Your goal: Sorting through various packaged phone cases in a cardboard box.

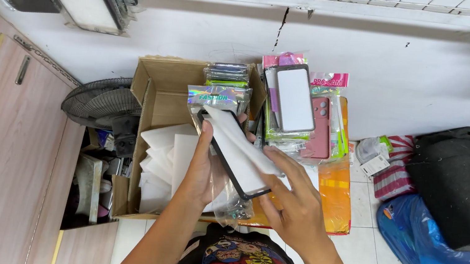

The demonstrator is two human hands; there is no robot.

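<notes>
The left hand (pixel 202 168) is wrapping its fingers around a clear packet (pixel 221 117) while the right hand (pixel 293 201) is pinching a black phone case (pixel 238 151) above the cardboard box (pixel 157 85).

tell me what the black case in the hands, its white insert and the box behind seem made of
Black case: apparently soft matte plastic or rubber, a thin dark rim. White insert: looks like paper or foam, flat and dull. Box: brown corrugated cardboard, raw flaps.

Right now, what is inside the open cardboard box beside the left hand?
Inside the cardboard box lie loose white foam sheets. The left hand and its clear packaged phone case cover the box's right part, hiding whatever lies there.
</notes>
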